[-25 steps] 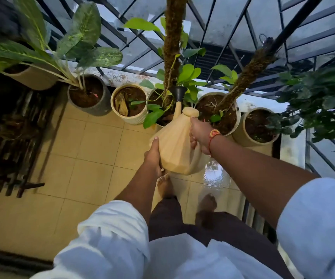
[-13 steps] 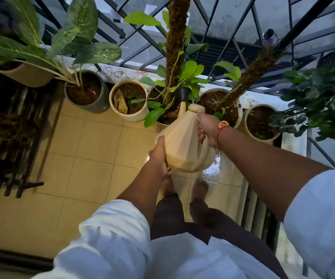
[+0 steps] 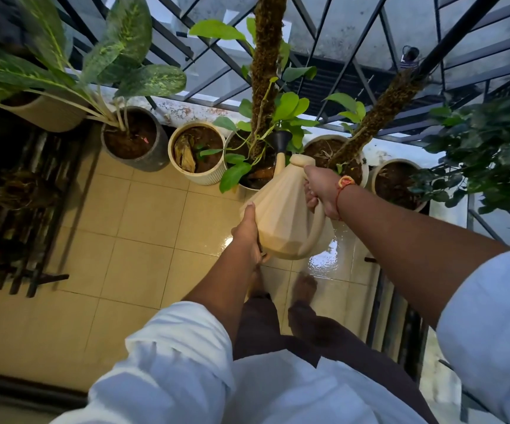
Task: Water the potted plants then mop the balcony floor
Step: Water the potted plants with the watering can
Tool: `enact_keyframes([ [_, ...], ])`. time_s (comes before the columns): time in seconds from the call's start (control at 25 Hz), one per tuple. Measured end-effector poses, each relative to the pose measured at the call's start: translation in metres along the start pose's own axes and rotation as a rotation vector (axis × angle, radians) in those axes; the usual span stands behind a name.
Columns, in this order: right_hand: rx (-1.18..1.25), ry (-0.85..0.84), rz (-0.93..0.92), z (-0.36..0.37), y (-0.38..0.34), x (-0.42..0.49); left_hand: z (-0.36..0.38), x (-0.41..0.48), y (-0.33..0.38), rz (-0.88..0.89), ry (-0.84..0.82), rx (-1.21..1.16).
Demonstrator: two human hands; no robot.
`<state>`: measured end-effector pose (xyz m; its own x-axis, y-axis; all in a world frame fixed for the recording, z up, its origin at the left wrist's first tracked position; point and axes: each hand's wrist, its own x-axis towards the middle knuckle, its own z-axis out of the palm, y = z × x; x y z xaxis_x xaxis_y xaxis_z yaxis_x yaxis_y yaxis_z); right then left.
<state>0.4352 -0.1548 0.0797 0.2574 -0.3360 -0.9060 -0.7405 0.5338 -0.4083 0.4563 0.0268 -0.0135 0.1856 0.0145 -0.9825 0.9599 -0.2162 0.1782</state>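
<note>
A beige faceted watering can [image 3: 281, 215] with a black rose [image 3: 281, 139] is tipped forward over the middle pot with the moss pole [image 3: 256, 175]. My right hand [image 3: 321, 191] grips the can's handle near its top. My left hand [image 3: 247, 234] cups the can's base from the left. A row of potted plants lines the railing: a grey pot [image 3: 146, 160], a ribbed cream pot [image 3: 198, 177], a second moss-pole pot [image 3: 362, 166] and a cream pot [image 3: 379, 182] at the right. The beige tiled floor [image 3: 143, 240] runs below.
A wet, shiny patch [image 3: 330, 255] lies on the tiles under the can, by my bare feet [image 3: 302, 286]. A black metal railing [image 3: 354, 50] closes the far side. A dark slatted rack [image 3: 24, 209] stands at the left. A bushy plant [image 3: 489, 148] overhangs the right.
The can has shifted slightly right and tipped further forward over the middle pot. Both hands keep their hold. My view has moved a little closer to the pots.
</note>
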Motion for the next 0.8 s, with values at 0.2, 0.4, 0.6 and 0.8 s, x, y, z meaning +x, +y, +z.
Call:
enact_keyframes([
  [0.2,0.0,0.006,-0.017,0.0,0.004,-0.009,-0.002,0.0,-0.004,0.003,-0.002,0.008],
  [0.4,-0.007,0.039,-0.048,0.001,0.014,-0.016,-0.005,-0.013,-0.008,0.008,-0.059,-0.023],
  [0.6,0.012,0.056,-0.062,0.004,0.027,-0.026,-0.008,-0.011,-0.014,0.026,-0.112,-0.04],
  [0.8,0.016,0.045,-0.084,0.004,0.043,-0.038,-0.012,0.001,-0.023,0.045,-0.119,-0.055],
])
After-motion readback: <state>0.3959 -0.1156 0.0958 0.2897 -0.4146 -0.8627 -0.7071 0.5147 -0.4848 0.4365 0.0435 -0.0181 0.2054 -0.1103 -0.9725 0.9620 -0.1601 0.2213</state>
